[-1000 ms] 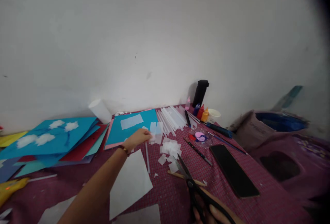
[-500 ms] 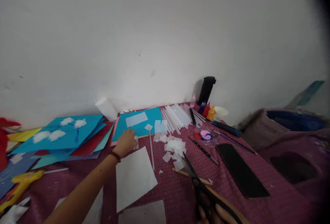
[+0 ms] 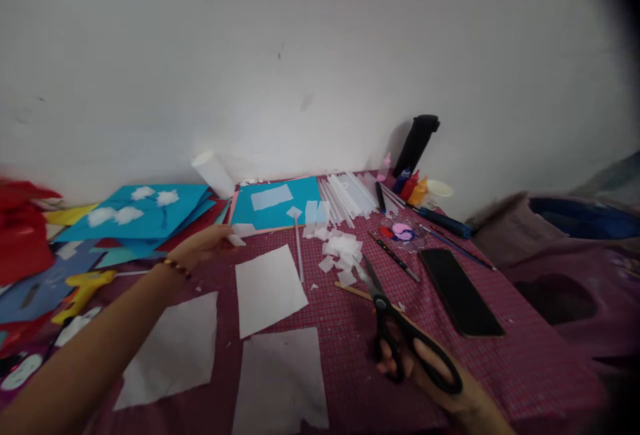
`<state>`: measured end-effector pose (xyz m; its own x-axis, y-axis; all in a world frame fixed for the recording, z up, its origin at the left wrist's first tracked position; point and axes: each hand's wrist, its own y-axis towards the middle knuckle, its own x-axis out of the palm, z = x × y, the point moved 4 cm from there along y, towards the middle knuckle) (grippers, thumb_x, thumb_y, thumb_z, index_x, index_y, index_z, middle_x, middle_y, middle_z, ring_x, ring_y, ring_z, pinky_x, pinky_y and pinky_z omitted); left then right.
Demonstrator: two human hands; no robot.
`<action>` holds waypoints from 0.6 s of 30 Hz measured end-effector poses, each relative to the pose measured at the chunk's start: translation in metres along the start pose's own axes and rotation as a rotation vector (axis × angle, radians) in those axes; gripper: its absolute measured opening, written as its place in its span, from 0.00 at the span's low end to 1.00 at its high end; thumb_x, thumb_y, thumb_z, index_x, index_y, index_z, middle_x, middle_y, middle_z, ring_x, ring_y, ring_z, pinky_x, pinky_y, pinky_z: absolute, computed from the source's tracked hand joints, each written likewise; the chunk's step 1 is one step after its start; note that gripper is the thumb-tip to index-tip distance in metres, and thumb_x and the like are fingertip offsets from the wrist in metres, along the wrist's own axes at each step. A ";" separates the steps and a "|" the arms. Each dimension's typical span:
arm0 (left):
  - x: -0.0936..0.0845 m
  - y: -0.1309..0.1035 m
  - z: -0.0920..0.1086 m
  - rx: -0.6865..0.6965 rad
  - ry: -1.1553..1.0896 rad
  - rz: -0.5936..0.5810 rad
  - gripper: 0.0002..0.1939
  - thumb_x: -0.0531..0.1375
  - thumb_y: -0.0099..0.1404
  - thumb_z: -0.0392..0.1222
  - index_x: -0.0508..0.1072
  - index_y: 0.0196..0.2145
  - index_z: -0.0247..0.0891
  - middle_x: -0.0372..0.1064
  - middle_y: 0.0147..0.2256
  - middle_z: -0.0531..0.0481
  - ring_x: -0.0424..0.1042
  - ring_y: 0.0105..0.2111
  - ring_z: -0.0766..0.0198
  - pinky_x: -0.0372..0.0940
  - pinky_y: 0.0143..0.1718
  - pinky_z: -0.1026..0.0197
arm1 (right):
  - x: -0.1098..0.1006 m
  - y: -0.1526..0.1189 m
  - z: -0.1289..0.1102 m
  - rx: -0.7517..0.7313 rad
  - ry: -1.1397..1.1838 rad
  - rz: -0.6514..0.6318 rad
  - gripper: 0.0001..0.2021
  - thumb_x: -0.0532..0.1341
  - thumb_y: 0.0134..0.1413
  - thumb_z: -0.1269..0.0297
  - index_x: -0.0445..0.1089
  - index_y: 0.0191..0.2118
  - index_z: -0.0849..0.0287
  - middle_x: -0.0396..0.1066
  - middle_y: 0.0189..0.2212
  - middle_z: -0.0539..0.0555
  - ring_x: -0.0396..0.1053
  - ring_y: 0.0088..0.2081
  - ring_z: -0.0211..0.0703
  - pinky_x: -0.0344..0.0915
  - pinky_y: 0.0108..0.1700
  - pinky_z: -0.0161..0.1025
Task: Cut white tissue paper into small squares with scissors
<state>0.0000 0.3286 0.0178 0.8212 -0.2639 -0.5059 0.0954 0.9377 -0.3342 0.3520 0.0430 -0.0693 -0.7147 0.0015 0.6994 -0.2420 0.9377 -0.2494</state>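
My left hand (image 3: 213, 241) has its fingers closed on a small white paper piece (image 3: 237, 240), raised beside the front edge of the blue paper (image 3: 310, 189). Just past the fingertips another white paper strip (image 3: 245, 229) shows. Black-handled scissors (image 3: 381, 303) are in my right hand (image 3: 400, 363), low at the right, with the blades pointing away over the tablecloth. Their tips come near a pile of small cut paper squares (image 3: 344, 246). Between my hands lies a white paper sheet (image 3: 270, 291), and a thin white stick (image 3: 299, 248) with a paper square on its end.
Several glue sticks (image 3: 345, 195), paint bottles (image 3: 411, 185), a pencil (image 3: 395, 256) and a black phone (image 3: 460, 291) occupy the right side. A yellow glue gun (image 3: 85, 291) and blue paper with cotton tufts (image 3: 165, 211) lie left. A paper roll (image 3: 214, 173) leans at the wall.
My left hand has moved left and back from the blue paper, now with a small paper piece in its fingers. The view has shifted, and more of the scissors and right hand shows.
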 end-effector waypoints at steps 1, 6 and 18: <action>-0.001 -0.015 -0.006 -0.017 -0.065 -0.029 0.03 0.60 0.49 0.37 0.69 0.24 0.36 0.69 0.24 0.50 0.69 0.25 0.64 0.66 0.27 0.63 | -0.001 0.000 0.000 -0.002 0.003 -0.014 0.23 0.65 0.49 0.50 0.69 0.51 0.51 0.70 0.38 0.56 0.67 0.38 0.46 0.64 0.41 0.45; 0.028 -0.071 -0.018 -0.082 -0.329 -0.186 0.09 0.58 0.51 0.46 0.66 0.25 0.37 0.63 0.22 0.52 0.62 0.20 0.69 0.62 0.23 0.65 | 0.003 0.002 -0.002 0.028 -0.036 -0.081 0.24 0.62 0.49 0.45 0.70 0.49 0.54 0.70 0.36 0.57 0.66 0.34 0.44 0.62 0.34 0.39; 0.075 -0.066 -0.001 -0.059 -0.286 -0.495 0.18 0.66 0.46 0.51 0.64 0.23 0.38 0.65 0.22 0.55 0.61 0.21 0.70 0.57 0.24 0.67 | 0.056 -0.004 -0.005 0.073 -0.414 -0.278 0.36 0.63 0.52 0.47 0.55 0.63 0.56 0.66 0.40 0.56 0.66 0.37 0.41 0.63 0.37 0.37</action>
<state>0.0549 0.2465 0.0014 0.8070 -0.5887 -0.0456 0.4823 0.7017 -0.5243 0.3164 0.0409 -0.0256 -0.8133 -0.3967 0.4256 -0.4951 0.8561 -0.1481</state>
